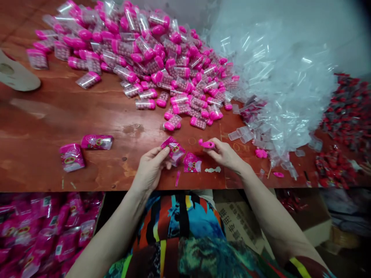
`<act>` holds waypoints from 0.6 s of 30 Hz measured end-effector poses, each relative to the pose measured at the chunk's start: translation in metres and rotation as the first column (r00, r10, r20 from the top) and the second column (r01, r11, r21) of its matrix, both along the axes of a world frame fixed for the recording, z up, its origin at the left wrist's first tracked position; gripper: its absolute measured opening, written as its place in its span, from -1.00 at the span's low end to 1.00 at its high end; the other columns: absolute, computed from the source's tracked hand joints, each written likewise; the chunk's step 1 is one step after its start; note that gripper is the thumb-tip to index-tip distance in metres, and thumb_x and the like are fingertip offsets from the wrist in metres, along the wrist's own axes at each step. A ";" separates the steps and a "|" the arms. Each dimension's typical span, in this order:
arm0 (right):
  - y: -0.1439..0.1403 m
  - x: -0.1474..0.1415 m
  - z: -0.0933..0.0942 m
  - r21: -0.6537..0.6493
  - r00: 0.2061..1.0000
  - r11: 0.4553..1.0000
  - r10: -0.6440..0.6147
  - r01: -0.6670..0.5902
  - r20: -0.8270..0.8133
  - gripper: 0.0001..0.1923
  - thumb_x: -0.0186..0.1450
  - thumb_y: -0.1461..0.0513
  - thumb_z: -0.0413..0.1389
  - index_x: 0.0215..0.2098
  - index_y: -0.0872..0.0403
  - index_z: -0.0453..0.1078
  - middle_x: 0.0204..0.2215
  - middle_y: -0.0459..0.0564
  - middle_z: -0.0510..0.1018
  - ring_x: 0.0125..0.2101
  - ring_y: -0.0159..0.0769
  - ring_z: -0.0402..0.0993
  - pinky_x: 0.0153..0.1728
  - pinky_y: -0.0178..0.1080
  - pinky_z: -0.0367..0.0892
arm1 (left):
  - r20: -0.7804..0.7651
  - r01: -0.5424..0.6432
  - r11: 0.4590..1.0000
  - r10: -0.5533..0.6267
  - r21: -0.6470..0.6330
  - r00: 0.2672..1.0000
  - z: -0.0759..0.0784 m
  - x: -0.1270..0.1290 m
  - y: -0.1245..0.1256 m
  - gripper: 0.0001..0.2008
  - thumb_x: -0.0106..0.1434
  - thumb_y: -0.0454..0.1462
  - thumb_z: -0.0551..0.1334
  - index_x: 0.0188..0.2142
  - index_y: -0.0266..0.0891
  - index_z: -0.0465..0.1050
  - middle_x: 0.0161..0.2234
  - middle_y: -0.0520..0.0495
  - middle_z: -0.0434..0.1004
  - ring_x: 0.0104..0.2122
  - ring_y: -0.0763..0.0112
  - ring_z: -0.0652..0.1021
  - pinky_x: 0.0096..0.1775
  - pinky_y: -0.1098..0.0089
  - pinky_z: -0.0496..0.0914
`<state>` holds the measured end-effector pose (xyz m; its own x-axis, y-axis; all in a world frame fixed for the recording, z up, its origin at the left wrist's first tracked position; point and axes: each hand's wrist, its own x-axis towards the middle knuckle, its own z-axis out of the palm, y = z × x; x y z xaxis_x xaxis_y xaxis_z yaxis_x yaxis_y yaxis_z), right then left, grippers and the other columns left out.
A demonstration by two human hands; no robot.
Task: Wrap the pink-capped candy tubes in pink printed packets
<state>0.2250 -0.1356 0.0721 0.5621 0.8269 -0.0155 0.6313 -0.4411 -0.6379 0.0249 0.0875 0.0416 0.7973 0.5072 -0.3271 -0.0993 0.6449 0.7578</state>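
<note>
**Pink packet and pink toy held over the wooden table**

Pink printed plastic packet (174, 150) sits pinched between the thumb and fingers of the left hand (150, 166), near the table's front edge. Just to its right, the right hand (224, 153) grips a small pink plastic toy (206, 144) at its fingertips. Between the hands a flat pink printed card (192, 163) lies on the reddish-brown wooden table (87, 112). Far behind, a heap of pink-capped clear capsules (145, 50) spreads; clear plastic bags (278, 77) pile at right.
</note>
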 end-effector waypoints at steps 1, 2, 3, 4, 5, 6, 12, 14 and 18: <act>-0.002 -0.005 0.000 0.007 1.000 1.000 0.006 -0.006 -0.018 -0.79 0.56 0.05 0.20 -0.01 0.00 0.56 -0.24 0.03 0.75 -0.28 -0.11 0.66 -0.19 -0.14 0.54 | 0.042 0.007 1.000 -0.007 0.011 0.999 0.002 0.003 -0.006 -0.63 0.10 -0.07 0.74 -0.37 -0.24 0.71 -0.41 -0.10 0.75 -0.47 0.41 0.62 -0.37 0.42 0.53; -0.003 -0.010 -0.001 0.013 0.999 1.000 0.013 -0.013 -0.032 -0.79 0.57 0.06 0.20 0.01 0.00 0.56 -0.24 0.03 0.76 -0.28 -0.11 0.67 -0.20 -0.16 0.55 | 0.090 0.023 0.998 -0.027 0.051 0.996 0.004 0.005 -0.013 -0.66 0.17 -0.06 0.72 -0.31 -0.22 0.75 -0.27 -0.16 0.84 -0.35 0.32 0.72 -0.23 0.35 0.64; -0.003 -0.016 -0.002 0.019 0.999 1.000 0.020 -0.020 -0.040 -0.79 0.57 0.08 0.20 0.04 0.00 0.57 -0.23 0.02 0.77 -0.28 -0.12 0.69 -0.20 -0.16 0.55 | 0.137 0.048 0.990 -0.066 0.129 0.988 0.006 0.006 -0.019 -0.71 0.25 -0.06 0.68 -0.27 -0.20 0.78 -0.10 -0.22 0.88 -0.19 0.22 0.79 -0.06 0.26 0.70; -0.002 -0.021 -0.002 0.027 0.999 0.999 0.028 -0.027 -0.041 -0.78 0.57 0.10 0.20 0.07 0.01 0.58 -0.22 0.03 0.78 -0.28 -0.12 0.70 -0.20 -0.17 0.56 | 0.177 0.073 0.967 -0.118 0.243 0.977 0.008 0.005 -0.025 -0.77 0.33 -0.08 0.62 -0.25 -0.18 0.80 0.07 -0.26 0.88 -0.01 0.11 0.82 0.11 0.15 0.71; -0.001 -0.026 -0.002 0.037 0.999 0.999 0.037 -0.036 -0.034 -0.78 0.57 0.12 0.20 0.09 0.01 0.58 -0.19 0.04 0.80 -0.27 -0.12 0.71 -0.19 -0.17 0.57 | 0.205 0.088 0.922 -0.175 0.377 0.963 0.009 0.004 -0.030 -0.82 0.40 -0.11 0.57 -0.23 -0.16 0.81 0.21 -0.28 0.83 0.15 0.03 0.80 0.25 0.06 0.67; -0.001 -0.030 -0.002 0.047 0.999 0.998 0.047 -0.046 -0.021 -0.77 0.56 0.14 0.20 0.11 0.01 0.58 -0.16 0.05 0.81 -0.24 -0.12 0.73 -0.16 -0.17 0.58 | 0.220 0.090 0.854 -0.232 0.512 0.947 0.009 0.001 -0.034 -0.86 0.45 -0.16 0.52 -0.23 -0.14 0.81 0.32 -0.27 0.78 0.26 -0.02 0.76 0.34 -0.02 0.62; 0.001 -0.051 0.005 -0.049 0.997 0.998 0.039 -0.036 0.067 -0.54 0.59 0.15 0.16 0.41 0.00 0.53 0.08 0.16 0.82 -0.08 -0.02 0.77 -0.04 -0.10 0.62 | 0.186 0.040 0.552 -0.347 0.833 0.919 0.006 -0.013 -0.046 -0.85 0.42 -0.33 0.43 -0.19 -0.05 0.81 0.43 -0.21 0.68 0.49 -0.07 0.58 0.49 -0.20 0.49; 0.001 -0.057 0.007 -0.138 0.995 0.990 0.009 0.005 0.103 -0.39 0.61 0.11 0.15 0.58 0.00 0.39 0.07 0.18 0.82 -0.10 0.02 0.77 -0.05 -0.06 0.62 | 0.125 0.091 0.579 -0.323 0.810 0.938 0.006 -0.013 -0.050 -0.85 0.37 -0.36 0.45 -0.24 -0.04 0.80 0.41 -0.24 0.69 0.50 -0.11 0.57 0.49 -0.22 0.49; 0.001 -0.063 0.011 -0.241 0.988 0.970 0.023 0.015 0.156 -0.39 0.67 0.07 0.09 0.61 0.04 0.37 -0.01 0.18 0.83 -0.17 0.02 0.78 -0.11 -0.08 0.58 | 0.053 0.180 0.667 -0.313 0.723 0.948 0.007 -0.008 -0.057 -0.85 0.27 -0.37 0.49 -0.32 -0.03 0.78 0.35 -0.25 0.74 0.46 -0.15 0.60 0.46 -0.23 0.51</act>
